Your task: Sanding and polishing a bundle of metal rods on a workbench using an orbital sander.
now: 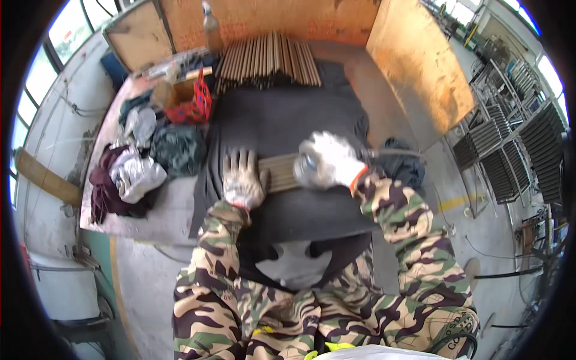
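Several narrow brown rods or tubes [281, 172] lie side by side on a black cloth [288, 117] before me. My left hand [244, 177], in a whitish work glove, rests palm down at their left end with its fingers pointing away from me. At their right end is my right hand [330, 159], gloved in white, closed around a blurred rounded tool [307, 164]. A hose [400, 154] runs off to the right from beside that hand. The tool's exact kind cannot be told. A large stack of similar rods [270, 60] lies at the far end of the cloth.
Rags [177, 148] and light crumpled cloths [137, 173] lie on the table's left side. Behind them stand an open box with red patterned cloth [191, 105] and a plastic bottle [211, 29]. Wooden boards [418, 58] border the table. Racks of metal parts [499, 153] stand at right.
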Motion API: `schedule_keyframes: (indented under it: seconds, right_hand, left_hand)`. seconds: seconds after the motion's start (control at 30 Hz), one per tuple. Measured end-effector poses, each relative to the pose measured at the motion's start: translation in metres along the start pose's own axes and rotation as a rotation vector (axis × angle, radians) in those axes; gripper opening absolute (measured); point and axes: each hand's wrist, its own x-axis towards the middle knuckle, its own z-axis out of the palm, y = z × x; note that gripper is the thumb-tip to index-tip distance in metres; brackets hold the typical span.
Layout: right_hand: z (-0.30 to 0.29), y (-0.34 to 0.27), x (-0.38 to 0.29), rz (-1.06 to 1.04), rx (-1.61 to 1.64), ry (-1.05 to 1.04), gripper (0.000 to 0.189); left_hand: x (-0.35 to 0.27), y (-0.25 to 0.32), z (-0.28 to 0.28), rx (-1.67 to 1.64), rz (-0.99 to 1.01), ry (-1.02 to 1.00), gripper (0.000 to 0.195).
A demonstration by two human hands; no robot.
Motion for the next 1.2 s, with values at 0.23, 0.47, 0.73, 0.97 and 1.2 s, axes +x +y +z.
schedule_keyframes:
  seconds: [0.23, 0.47, 0.73, 0.97, 1.2]
  right_hand:
    - [-0.016, -0.011, 0.014, 0.011, -0.046, 0.023, 0.030]
    - [-0.002, -0.017, 0.042, 0.039, -0.094, -0.057, 0.032]
    - [-0.007, -0.005, 0.038, 0.046, -0.141, -0.051, 0.036]
    - [0.005, -0.019, 0.030, -0.050, -0.050, -0.009, 0.032]
    - [-0.007, -0.029, 0.041, 0.007, -0.042, 0.050, 0.028]
  left_hand:
    - [0.037, -0.003, 0.000, 0.006, -0.048, 0.008, 0.052]
    - [0.013, -0.004, 0.009, 0.021, -0.053, 0.062, 0.050]
    - [0.012, 0.021, 0.020, -0.006, -0.092, 0.075, 0.053]
    - [0.003, 0.004, 0.007, 0.084, -0.082, 0.099, 0.048]
    - [-0.006, 0.012, 0.007, 0.120, -0.061, 0.098, 0.052]
